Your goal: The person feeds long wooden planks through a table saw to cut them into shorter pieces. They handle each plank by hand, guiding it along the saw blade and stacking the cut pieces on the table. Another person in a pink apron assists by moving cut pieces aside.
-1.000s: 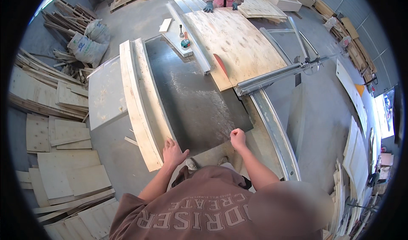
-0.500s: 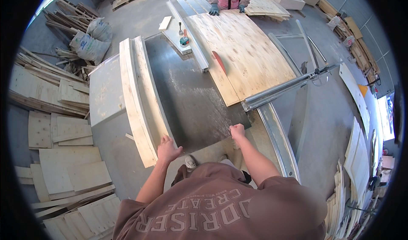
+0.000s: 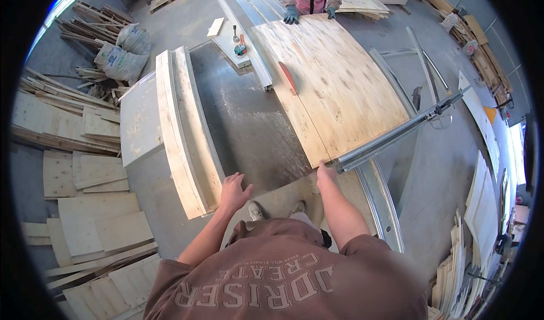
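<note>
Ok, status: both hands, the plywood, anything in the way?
Left hand open by dark tabletop's near edge. Right hand at plywood sheet's near end. Red guard stands along cut line; co-worker's gloved hand at far edge.

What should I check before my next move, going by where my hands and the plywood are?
1. Right hand at the plywood sheet's near edge: ok.
2. Left hand away from the red guard: ok.
3. Co-worker's gloved hands away from the guard: ok, at the far edge.
4. Blade stopped: cannot tell, not visible.
5. Dark tabletop clean: not ok, pale streaks show.
</note>
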`<state>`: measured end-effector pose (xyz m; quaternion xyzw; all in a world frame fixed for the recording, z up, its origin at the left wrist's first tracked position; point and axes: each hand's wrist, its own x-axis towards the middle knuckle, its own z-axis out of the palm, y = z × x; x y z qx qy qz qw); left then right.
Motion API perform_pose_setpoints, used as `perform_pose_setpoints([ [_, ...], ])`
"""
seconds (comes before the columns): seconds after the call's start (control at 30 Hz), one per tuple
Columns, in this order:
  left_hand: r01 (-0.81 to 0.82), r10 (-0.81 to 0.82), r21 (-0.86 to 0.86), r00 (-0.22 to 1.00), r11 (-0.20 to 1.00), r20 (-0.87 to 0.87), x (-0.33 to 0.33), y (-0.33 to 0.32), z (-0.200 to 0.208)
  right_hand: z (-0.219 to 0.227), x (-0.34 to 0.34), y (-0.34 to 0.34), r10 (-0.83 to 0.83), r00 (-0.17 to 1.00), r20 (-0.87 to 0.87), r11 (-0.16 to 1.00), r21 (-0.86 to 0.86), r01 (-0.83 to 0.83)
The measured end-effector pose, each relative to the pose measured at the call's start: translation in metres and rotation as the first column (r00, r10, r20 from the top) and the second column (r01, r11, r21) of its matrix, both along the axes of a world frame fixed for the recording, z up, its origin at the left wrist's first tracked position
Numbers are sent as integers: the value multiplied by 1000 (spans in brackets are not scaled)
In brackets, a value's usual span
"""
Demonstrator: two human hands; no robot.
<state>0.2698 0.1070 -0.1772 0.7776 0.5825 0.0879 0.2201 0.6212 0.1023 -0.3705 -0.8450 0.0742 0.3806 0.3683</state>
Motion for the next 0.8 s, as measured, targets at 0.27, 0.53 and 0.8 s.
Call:
perform_pose_setpoints([
  [0.27,190,-189,-184,982,964,25,69,0,0,-50,12,-85,19,975,-223,910,408,75],
  [0.53,218,-203,-412,976,885,79,137,8,-46,-86,14,-169,8,984,-177,885,459,76],
  [0.8,110,-23,-592,988,799,152,190,15,-113,-77,13,-255,57,993,-102,888,459,-4],
])
